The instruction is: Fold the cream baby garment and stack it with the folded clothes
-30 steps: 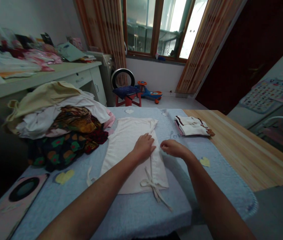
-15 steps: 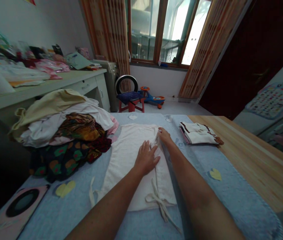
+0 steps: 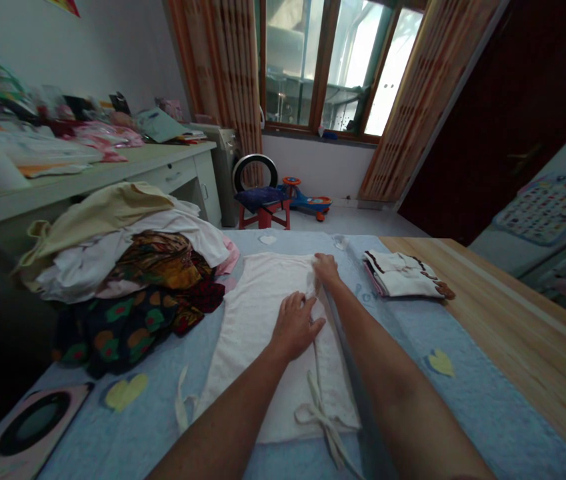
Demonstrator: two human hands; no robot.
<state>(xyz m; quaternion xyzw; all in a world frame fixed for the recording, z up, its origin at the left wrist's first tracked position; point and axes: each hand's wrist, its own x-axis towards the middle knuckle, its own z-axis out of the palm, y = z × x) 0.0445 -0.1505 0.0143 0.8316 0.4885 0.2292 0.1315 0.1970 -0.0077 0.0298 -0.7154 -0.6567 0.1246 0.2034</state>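
Observation:
A white garment (image 3: 257, 313) lies spread flat in front of me, with a strip along its right side folded inward. Near its lower right corner is a tied bow (image 3: 320, 415), and a loose tie string (image 3: 181, 400) sticks out at the lower left. My left hand (image 3: 297, 327) rests palm down on the folded strip, fingers extended and thumb apart. At the garment's upper right corner, the fingers of my right hand (image 3: 326, 269) are closed on the edge of the cloth; the fingertips are partly hidden.
A heap of clothes (image 3: 127, 260) rises at the left. To the right sits a folded stack of clothes (image 3: 403, 275). A pink flat box (image 3: 63, 420) with a dark oval lies at the lower left. Under everything is a blue blanket (image 3: 403, 400) on a wooden table (image 3: 507, 333).
My right hand has moved from beside the garment to its upper right corner and gripped the edge. My left hand stays on the folded strip. The view has shifted slightly.

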